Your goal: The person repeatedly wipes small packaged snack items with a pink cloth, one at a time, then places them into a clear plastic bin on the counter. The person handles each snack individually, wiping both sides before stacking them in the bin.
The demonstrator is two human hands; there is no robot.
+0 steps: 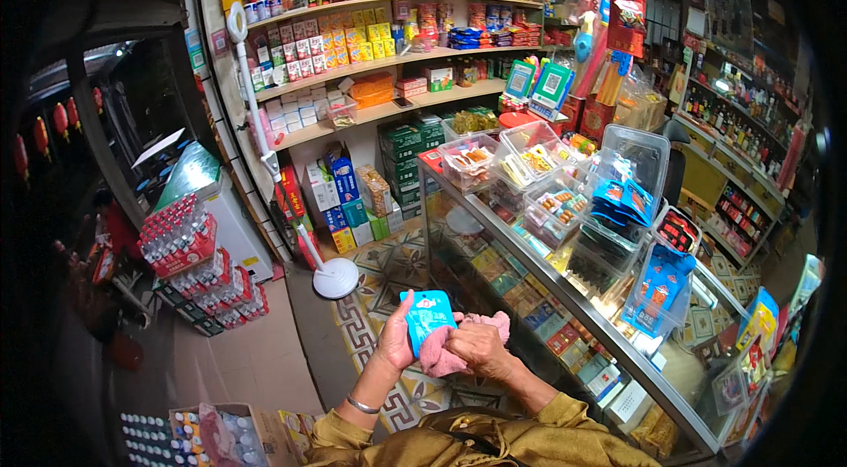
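Observation:
My left hand (396,335) grips a flat blue snack packet (427,316) from its left side, thumb along the edge. A pink cloth (442,353) is bunched in my right hand (478,342), its folds against the packet's lower right corner. Both hands are in front of my body, left of a glass display counter (576,315). On the counter, similar blue packets fill a clear plastic tub (655,295). More blue packets (622,200) stand in another clear container behind it.
A white lamp stand with a round base (335,278) rises from the tiled floor. Wall shelves (384,57) hold boxed drinks and bottles. Shrink-wrapped bottle packs (178,242) are stacked at left. An open carton of bottles (225,434) stands at lower left. Payment-code stands (552,88) top the counter.

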